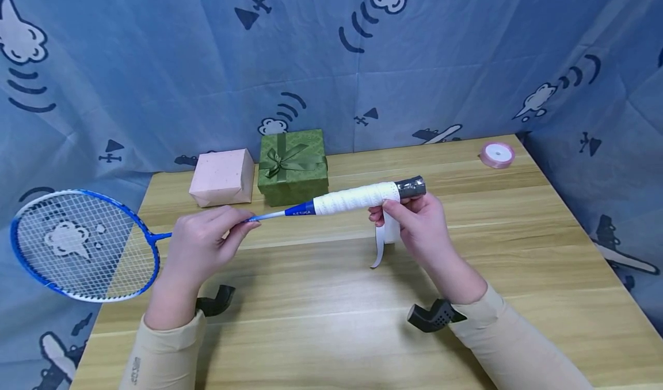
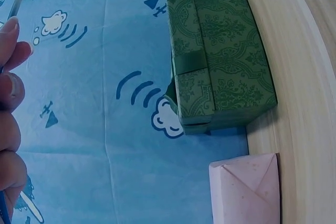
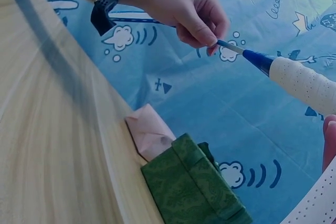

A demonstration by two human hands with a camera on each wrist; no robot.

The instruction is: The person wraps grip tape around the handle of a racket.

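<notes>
A blue and white badminton racket (image 1: pixel 296 210) is held roughly level above the table, its strung head out to the left. My left hand (image 1: pixel 199 243) pinches the thin shaft between thumb and fingers; the left wrist view shows these fingers (image 2: pixel 10 90) at its left edge. White perforated grip tape (image 1: pixel 357 198) winds round most of the handle, leaving the black butt end (image 1: pixel 411 187) bare. At the tape's edge near that end, my right hand (image 1: pixel 427 226) pinches the tape. A loose strip (image 1: pixel 380 246) of it hangs below the fingers and looms large in the right wrist view.
Behind the racket, a pink wrapped box (image 1: pixel 223 177) and a green gift box (image 1: pixel 293 174) with a bow stand on the wooden table (image 1: pixel 311 321). A pink ribbon roll (image 1: pixel 497 155) lies at the far right corner. Blue patterned cloth (image 1: pixel 207 79) hangs behind.
</notes>
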